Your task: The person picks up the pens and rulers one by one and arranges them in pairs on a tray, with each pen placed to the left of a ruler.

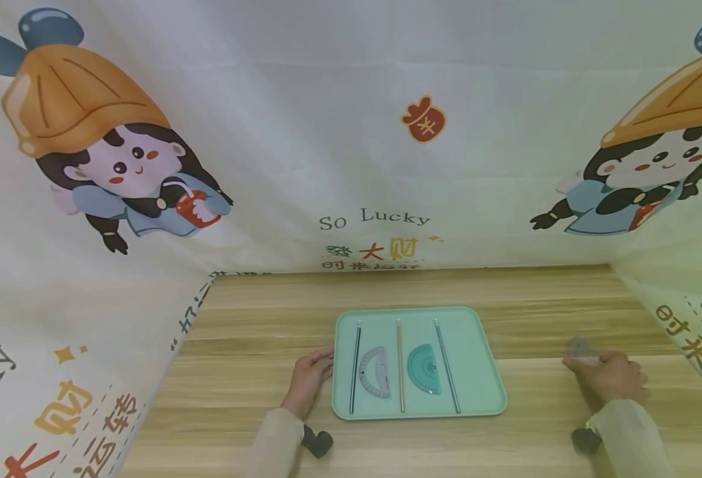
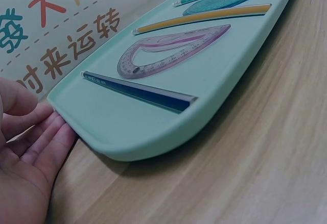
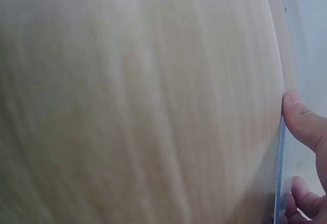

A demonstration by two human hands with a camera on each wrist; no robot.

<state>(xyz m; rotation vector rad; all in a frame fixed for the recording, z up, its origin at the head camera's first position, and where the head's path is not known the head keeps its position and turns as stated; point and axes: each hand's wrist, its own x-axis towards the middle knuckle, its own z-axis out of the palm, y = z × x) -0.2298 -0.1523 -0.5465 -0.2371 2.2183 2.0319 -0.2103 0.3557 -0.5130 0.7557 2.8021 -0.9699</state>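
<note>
A mint-green tray [image 1: 476, 358] lies on the wooden table. On it, from left to right, are a dark pencil [image 1: 355, 368], a pale purple protractor [image 1: 380, 372], a yellow pencil [image 1: 401, 368], a teal protractor [image 1: 424, 369] and a teal pencil [image 1: 447, 367]. My left hand [image 1: 310, 380] touches the tray's left edge with extended fingers [image 2: 51, 142]. Well right of the tray, my right hand [image 1: 612, 377] pinches a clear, rounded protractor [image 1: 579, 346] above the table. In the right wrist view only its bluish ticked edge [image 3: 280, 168] shows, beside the thumb.
Printed white cloth [image 1: 351, 146] hangs behind the table and along both sides. Bare wooden tabletop [image 1: 536, 318] lies between the tray and my right hand. A dark wrist fitting [image 1: 317, 441] sits at my left wrist, another [image 1: 586, 439] at the right.
</note>
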